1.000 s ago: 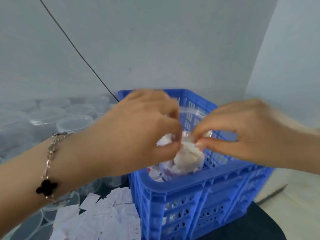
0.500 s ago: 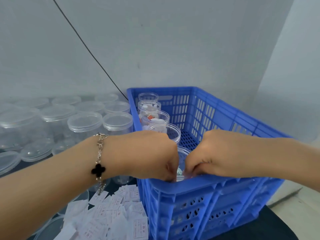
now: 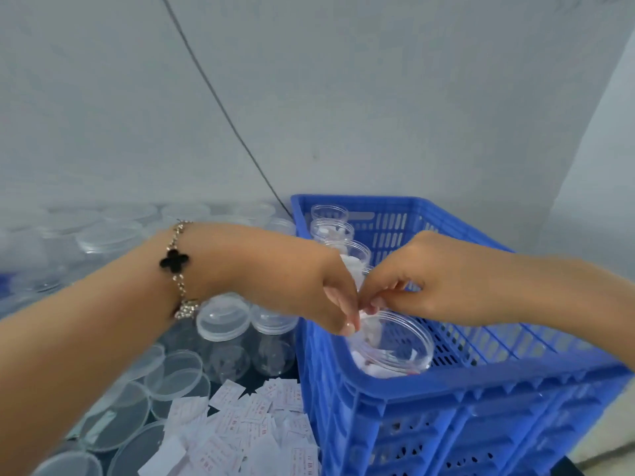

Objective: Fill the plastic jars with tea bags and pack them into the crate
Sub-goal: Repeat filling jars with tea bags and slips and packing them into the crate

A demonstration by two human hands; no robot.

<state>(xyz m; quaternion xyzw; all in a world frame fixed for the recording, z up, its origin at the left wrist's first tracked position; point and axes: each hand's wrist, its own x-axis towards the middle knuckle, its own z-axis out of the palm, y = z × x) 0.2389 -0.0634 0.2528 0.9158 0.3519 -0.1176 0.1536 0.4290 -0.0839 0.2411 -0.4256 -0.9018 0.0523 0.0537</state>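
Observation:
A blue plastic crate (image 3: 446,384) stands at the right. A row of several open clear jars (image 3: 335,231) runs along its left wall. The nearest jar (image 3: 424,345) holds white tea bags and stands on the crate floor. My left hand (image 3: 309,290) reaches over the crate wall, its fingers pointing down at that jar's far rim. My right hand (image 3: 439,280) hovers opposite with loosely curled fingers, fingertips almost meeting the left ones just above the rim. Neither hand grips the jar.
Loose white tea bag packets (image 3: 247,424) lie heaped left of the crate. Lidded empty jars (image 3: 223,321) and loose clear lids (image 3: 175,372) crowd the dark table further left. A thin black cable (image 3: 223,108) runs down the grey wall behind.
Both hands carried a tea-bag-filled jar down into the crate and let it go. They have since risen slightly above its rim.

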